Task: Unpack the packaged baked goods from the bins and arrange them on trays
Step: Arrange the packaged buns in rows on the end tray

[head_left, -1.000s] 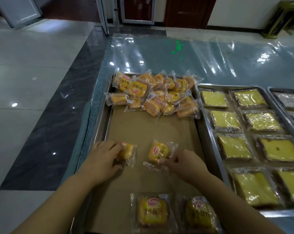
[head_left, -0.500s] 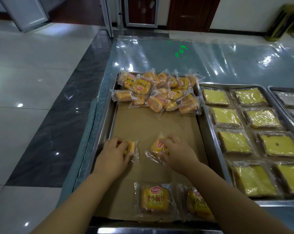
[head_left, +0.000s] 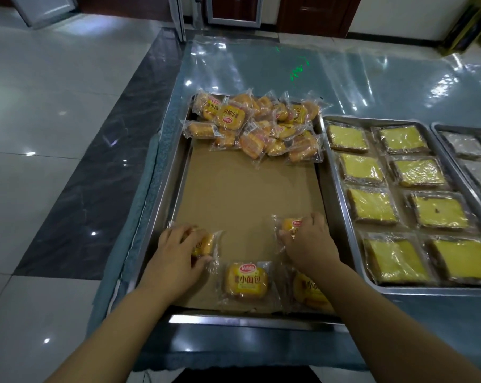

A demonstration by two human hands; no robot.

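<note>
Left arm (head_left: 118, 322): bare, at 7 o'clock.
Right arm (head_left: 372, 322): bare, at 5 o'clock.
Left hand (head_left: 176, 252): bare.
Right hand (head_left: 308, 241): bare.

Clear-wrapped bun pile (head_left: 257, 125) at far end of paper-lined tray (head_left: 167, 194); 2 near-edge buns (head_left: 246, 281) flat, left bun (head_left: 206, 243) & right bun (head_left: 290, 223) just beyond.

— How many trays (head_left: 173, 200)?
— Three, and the middle one has eight yellow cake slices (head_left: 372, 205)
— And bread packets (head_left: 246, 280)?
— Four lie singly, plus a heap (head_left: 256, 125) too tangled to count, roughly a dozen
</note>
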